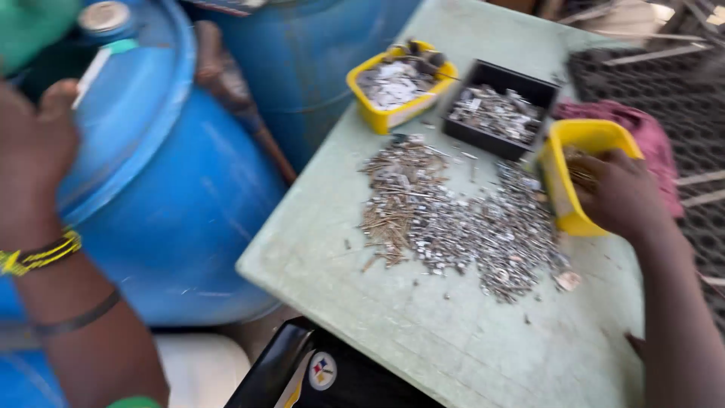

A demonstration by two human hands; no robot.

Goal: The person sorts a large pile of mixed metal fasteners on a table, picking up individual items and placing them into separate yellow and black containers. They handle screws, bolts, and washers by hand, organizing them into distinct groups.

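Observation:
My right hand [619, 193] grips the near rim of a yellow plastic tub [563, 162] that is tilted on its side at the right of a pale green table [423, 332]. Some brownish metal bits show inside the tub. A wide heap of small nails, screws and metal scraps [453, 219] lies spread on the table just left of the tub. My left hand [34, 143] is raised far to the left over a blue drum [174, 189], away from the table; it is blurred, with yellow and dark bands on the wrist.
At the table's far side stand another yellow tub [400, 83] and a black tray [502, 109], both with metal pieces in them. A pink cloth [642, 125] lies behind the tilted tub. A second blue drum [317, 68] stands behind. A black object [317, 370] sits below the table's near edge.

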